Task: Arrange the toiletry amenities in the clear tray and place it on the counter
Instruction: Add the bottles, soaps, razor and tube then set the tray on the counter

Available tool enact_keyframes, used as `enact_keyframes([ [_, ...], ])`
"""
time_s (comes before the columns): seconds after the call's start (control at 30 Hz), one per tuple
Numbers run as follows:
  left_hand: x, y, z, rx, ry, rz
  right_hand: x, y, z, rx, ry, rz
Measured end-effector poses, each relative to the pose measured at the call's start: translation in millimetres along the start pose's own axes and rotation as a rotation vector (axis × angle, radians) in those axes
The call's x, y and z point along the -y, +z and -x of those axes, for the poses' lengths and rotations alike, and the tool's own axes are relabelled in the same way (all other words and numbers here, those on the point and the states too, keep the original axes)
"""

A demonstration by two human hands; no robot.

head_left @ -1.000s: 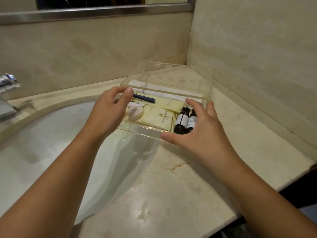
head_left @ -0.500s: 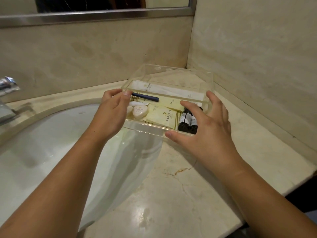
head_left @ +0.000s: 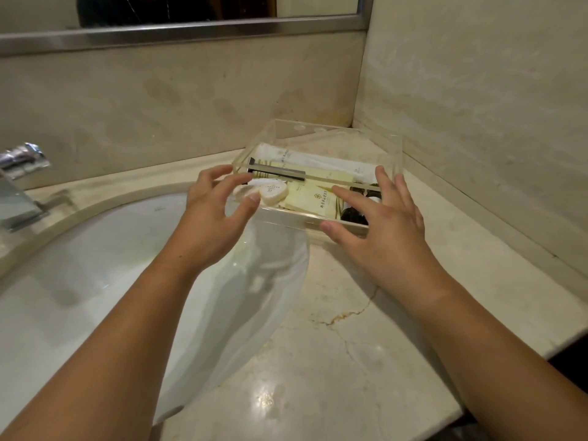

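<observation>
Clear tray [head_left: 390, 153] between left grip [head_left: 216, 214], right grip [head_left: 385, 225], perhaps touching

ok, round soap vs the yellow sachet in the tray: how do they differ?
The round soap is white and disc-shaped; the yellow sachet is pale yellow and rectangular. The soap lies at the left end of the clear tray; the sachet sits mid-tray, to the soap's right. Both lie flat inside the tray, printed side up.

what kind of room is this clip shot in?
Most likely a hotel bathroom: a white basin sunk in a marble counter, a framed mirror above, and a clear tray of branded mini toiletries.
</observation>
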State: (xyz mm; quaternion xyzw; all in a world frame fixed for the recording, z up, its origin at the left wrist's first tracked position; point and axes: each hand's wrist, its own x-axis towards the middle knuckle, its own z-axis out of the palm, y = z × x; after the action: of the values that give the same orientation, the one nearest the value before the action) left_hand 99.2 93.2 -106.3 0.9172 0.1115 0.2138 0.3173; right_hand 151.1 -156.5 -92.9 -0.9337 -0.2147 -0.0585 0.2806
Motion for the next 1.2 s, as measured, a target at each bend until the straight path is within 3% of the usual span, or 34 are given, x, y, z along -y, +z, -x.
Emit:
enact_keyframes([
  [0.1,-13.2,9.1,-2.9,-0.029,0.033,-0.02,-1.5,0.6,-2.1,-0.039,0.005,-0.013],
  [0.6,4.6,16.6,-14.4,0.005,-0.149,0.153,-16.2,-0.3,-25.2,-0.079,0.132,-0.218],
  [1.0,-0.2,33.3,-47.2,-0.194,-0.145,0.136,-21.3,4.7,-50.1,-0.205,0.131,-0.235],
  [1.2,3.1,34.4,-50.9,-0.213,-0.14,0.132,-21.0,6.5,-51.6,-0.202,0.131,-0.253],
])
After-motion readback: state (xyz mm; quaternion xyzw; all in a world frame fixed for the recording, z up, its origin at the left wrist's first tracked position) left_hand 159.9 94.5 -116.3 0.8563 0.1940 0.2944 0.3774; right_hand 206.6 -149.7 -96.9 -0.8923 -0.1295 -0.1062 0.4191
